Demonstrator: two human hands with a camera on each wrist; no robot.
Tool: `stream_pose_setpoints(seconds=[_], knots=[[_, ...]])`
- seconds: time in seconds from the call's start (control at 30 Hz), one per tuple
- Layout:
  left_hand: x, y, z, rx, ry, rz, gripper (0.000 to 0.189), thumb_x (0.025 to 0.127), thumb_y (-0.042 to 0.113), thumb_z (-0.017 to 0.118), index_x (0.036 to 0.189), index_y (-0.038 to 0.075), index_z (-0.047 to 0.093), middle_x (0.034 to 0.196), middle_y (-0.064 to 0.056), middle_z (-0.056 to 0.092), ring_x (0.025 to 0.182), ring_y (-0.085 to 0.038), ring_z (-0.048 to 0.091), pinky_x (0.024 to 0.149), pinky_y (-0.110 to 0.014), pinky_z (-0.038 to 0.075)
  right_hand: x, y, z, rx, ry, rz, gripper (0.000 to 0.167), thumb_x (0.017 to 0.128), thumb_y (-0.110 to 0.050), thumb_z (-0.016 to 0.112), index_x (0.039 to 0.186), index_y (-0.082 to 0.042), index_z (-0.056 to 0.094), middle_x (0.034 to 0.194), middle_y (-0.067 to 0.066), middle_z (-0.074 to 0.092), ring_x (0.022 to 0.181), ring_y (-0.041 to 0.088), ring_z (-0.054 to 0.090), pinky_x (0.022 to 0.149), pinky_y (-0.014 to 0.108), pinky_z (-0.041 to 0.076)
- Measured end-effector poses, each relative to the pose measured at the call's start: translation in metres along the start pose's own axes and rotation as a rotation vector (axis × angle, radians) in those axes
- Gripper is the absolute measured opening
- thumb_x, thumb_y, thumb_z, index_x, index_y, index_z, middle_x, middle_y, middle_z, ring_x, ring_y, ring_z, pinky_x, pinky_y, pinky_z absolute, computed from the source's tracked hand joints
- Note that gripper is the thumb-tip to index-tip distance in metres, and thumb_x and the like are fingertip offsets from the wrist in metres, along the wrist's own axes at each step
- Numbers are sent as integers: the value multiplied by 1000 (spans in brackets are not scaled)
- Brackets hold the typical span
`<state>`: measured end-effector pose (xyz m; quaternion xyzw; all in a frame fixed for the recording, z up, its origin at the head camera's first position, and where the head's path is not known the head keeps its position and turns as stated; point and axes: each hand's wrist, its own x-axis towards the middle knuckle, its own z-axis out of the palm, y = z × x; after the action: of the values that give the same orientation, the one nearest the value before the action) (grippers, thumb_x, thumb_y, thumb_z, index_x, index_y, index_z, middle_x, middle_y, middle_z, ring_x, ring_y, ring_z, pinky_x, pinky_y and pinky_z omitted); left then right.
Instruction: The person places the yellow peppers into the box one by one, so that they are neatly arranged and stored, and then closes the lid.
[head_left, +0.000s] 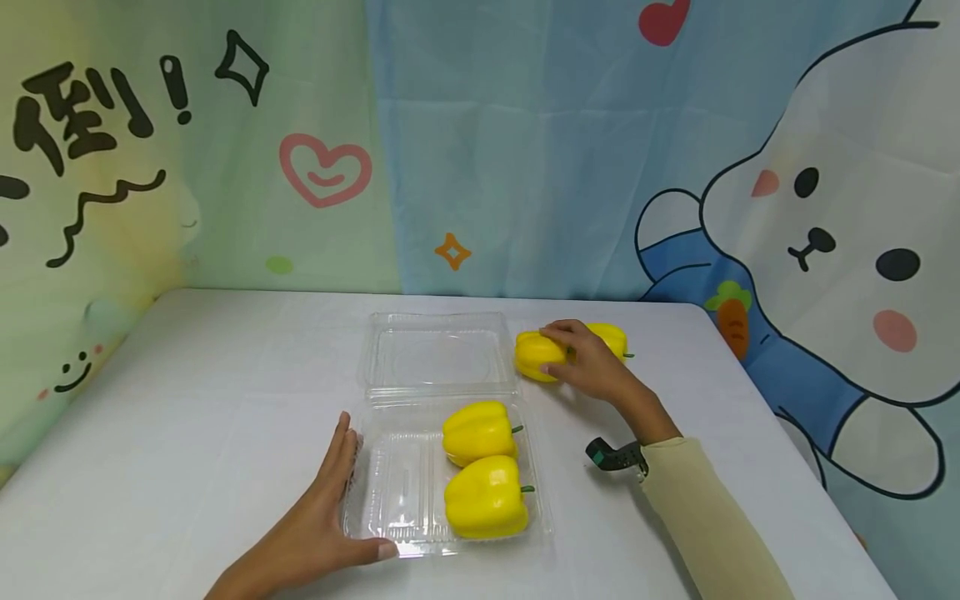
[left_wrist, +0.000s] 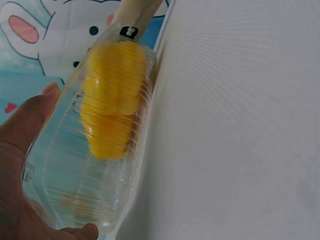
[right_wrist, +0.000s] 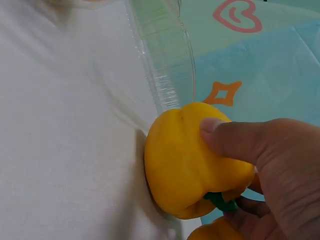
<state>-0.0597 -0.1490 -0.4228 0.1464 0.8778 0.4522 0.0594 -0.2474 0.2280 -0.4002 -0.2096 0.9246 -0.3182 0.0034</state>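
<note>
A clear plastic clamshell box (head_left: 405, 475) lies opened flat on the table, its lid (head_left: 438, 354) folded toward the back. Inside the base, along its right side, lie two yellow bell peppers, a rear one (head_left: 478, 433) and a front one (head_left: 486, 498), stems pointing right. My left hand (head_left: 322, 508) touches the box's left side and front corner, thumb and fingers spread. To the right of the lid, my right hand (head_left: 588, 362) grips another yellow bell pepper (right_wrist: 192, 160), thumb on top, its green stem toward the palm. A further yellow pepper (head_left: 611, 337) lies just behind that hand, partly hidden.
The white table (head_left: 225, 400) ends at a cartoon-printed cloth backdrop (head_left: 510, 167). A black strap-like device (head_left: 615, 456) sits at the right wrist, beside the beige sleeve (head_left: 705, 508).
</note>
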Motion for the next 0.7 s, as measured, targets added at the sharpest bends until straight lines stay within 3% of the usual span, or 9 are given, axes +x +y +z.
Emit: stream_pose_setpoints(seconds=[0.7], knots=[[0, 0, -1, 2, -6, 6, 137, 64, 55, 86, 156, 11, -6, 161, 2, -19, 144, -36, 13, 106, -52, 23, -6, 6, 7, -36, 139, -69, 56, 87, -18, 75, 136, 2, 55, 136, 18, 47, 125, 34, 46, 104, 48, 39]])
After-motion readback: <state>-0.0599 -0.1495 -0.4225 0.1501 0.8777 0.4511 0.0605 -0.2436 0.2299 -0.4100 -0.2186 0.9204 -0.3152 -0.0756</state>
